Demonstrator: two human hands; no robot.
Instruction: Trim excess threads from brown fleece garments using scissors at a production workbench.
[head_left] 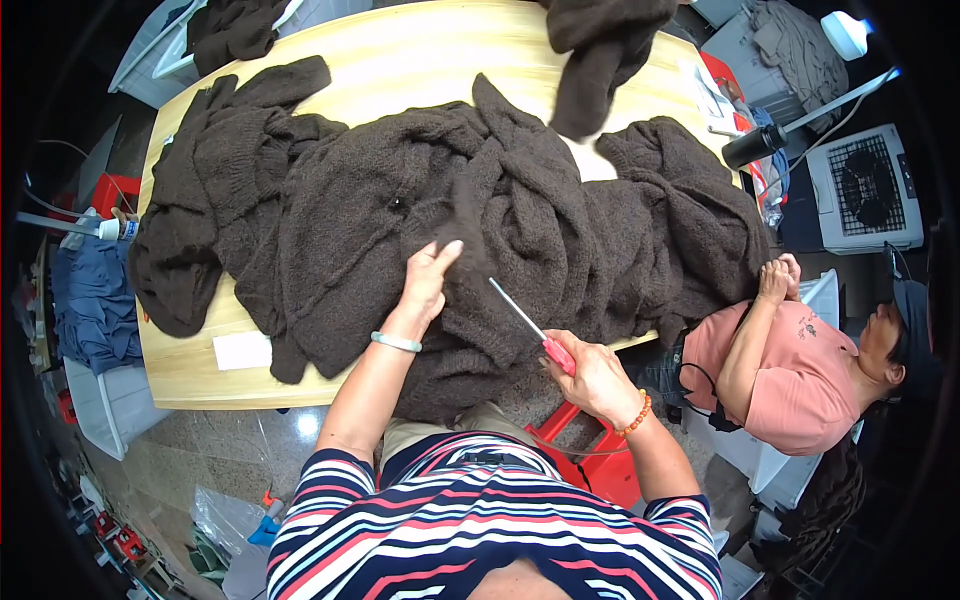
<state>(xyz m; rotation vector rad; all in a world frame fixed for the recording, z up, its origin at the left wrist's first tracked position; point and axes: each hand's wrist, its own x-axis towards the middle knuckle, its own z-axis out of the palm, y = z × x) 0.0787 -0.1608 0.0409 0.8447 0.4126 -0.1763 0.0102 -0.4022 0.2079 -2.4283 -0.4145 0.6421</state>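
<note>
A pile of dark brown knitted sweaters (370, 190) spreads across the table in front of me. My left hand (426, 282), with a pale green bangle on the wrist, is closed on a fold of the knit near the middle of the pile; some of its fingers are hidden. In my right hand (598, 382), the fingers wrap round the red handle of a slim tool (558, 354). Its thin metal shaft points up and left toward the fold, apart from my left hand. What kind of tip it has is too small to tell.
The pale wooden table (400, 60) bears a white paper card (242, 351) at its near left. A person in a pink shirt (800, 380) sits at the right edge. Another dark knit piece (600, 70) hangs over the far side. A red stool (600, 470) stands below me.
</note>
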